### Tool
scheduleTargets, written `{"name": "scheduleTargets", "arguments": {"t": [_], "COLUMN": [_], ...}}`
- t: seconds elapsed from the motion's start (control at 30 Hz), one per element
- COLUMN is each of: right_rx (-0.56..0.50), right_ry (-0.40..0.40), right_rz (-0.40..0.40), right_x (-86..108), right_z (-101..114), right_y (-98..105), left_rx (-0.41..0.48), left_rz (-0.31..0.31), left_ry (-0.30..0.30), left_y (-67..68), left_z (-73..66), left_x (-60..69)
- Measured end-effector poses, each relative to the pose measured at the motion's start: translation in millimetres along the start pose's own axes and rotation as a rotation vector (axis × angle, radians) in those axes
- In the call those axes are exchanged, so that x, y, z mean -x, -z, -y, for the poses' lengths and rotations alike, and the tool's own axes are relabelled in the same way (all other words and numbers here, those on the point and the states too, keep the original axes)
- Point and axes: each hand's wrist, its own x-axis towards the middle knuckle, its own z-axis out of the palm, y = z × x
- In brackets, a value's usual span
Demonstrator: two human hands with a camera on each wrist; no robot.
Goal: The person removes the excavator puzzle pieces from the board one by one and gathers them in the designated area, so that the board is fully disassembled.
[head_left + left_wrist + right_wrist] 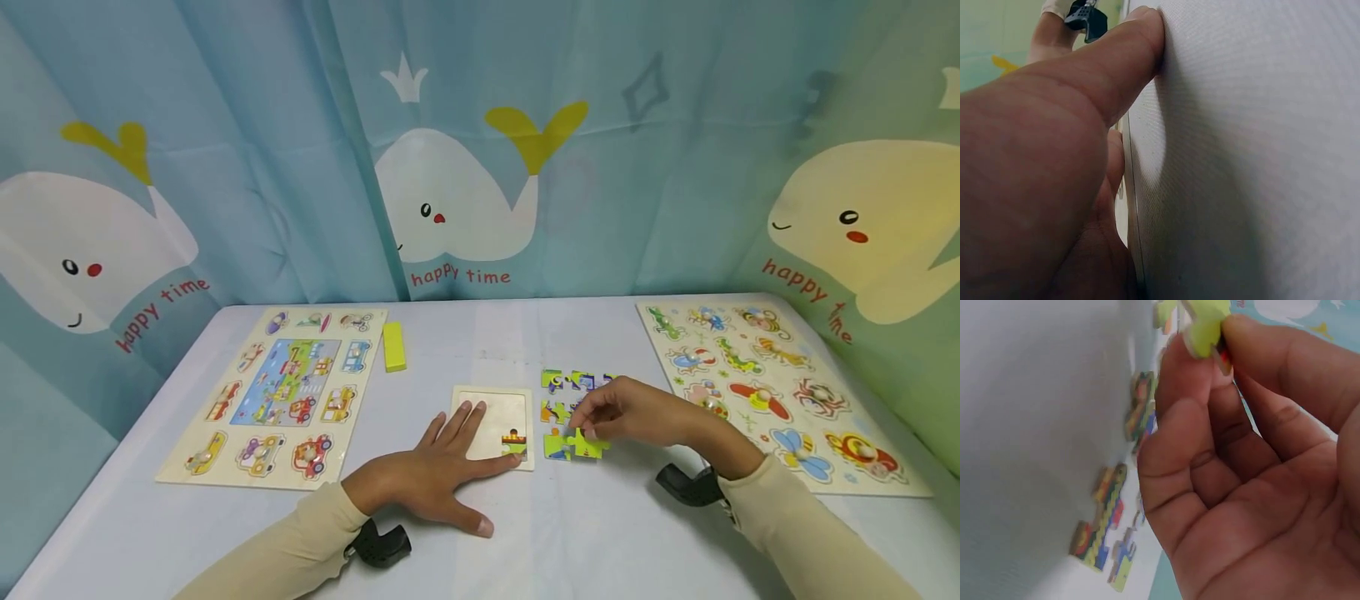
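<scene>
Between thumb and fingers my right hand (630, 410) pinches a yellow-green jigsaw piece (589, 445), which the right wrist view shows lifted off the table. Several more jigsaw pieces (556, 412) lie loose beside and beyond that hand, some hidden behind it. My left hand (442, 471) is spread flat, its fingers resting on a small square puzzle tray (529, 408) and its thumb on the tablecloth. One piece with red, yellow and green print (514, 437) sits in the tray's lower right corner, beside the left index fingertip.
At the left lies a wooden vehicle peg board (247, 442), with a yellow block (393, 347) next to its upper right corner. An insect peg board (757, 375) lies at the right, partly behind the right forearm. A blue whale-print curtain (300, 208) hangs behind the table.
</scene>
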Motion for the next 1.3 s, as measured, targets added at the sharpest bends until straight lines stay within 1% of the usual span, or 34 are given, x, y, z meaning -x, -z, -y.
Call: {"name": "scheduleTargets", "arguments": {"t": [0.2,0.4,0.63,0.73,0.93,1.07,1.2,1.3], "right_rx": [0.024,0.071,0.104,0.109,0.111,0.127,0.152,0.152], "right_ry": [-0.011,-0.037,-0.040,-0.029,-0.013,0.000,0.026,0.036], "right_rz": [0.031,0.032,0.002,-0.009,-0.056,-0.086,-0.111,-0.112], "right_x": [-0.8,-0.7,0.8,1.5,2.5,-0.3,-6.9,-13.1], "right_z": [-3.5,-1.5,-1.9,-3.5,-2.2,1.1,5.0,8.2], "right_y": [-2.2,-2.1,1.3,3.1,5.0,3.1,-1.2,-5.8], "left_rx": [0.006,-0.001,-0.020,-0.018,-0.011,0.000,-0.019,-0.040], "left_rz": [-0.004,-0.011,-0.009,-0.007,-0.005,-0.011,-0.049,-0.079], "left_ry": [-0.011,-0.005,0.004,0.005,-0.003,-0.009,-0.018,-0.044], "left_y": [-0.7,-1.5,-1.7,-1.6,-0.4,0.3,1.0,1.2], "left_z": [0.6,0.4,-0.7,-0.7,-1.9,-3.7,-6.1,-8.4], "left_x": [0.1,0.3,-0.3,-0.6,-0.4,0.2,0.6,0.1]}}
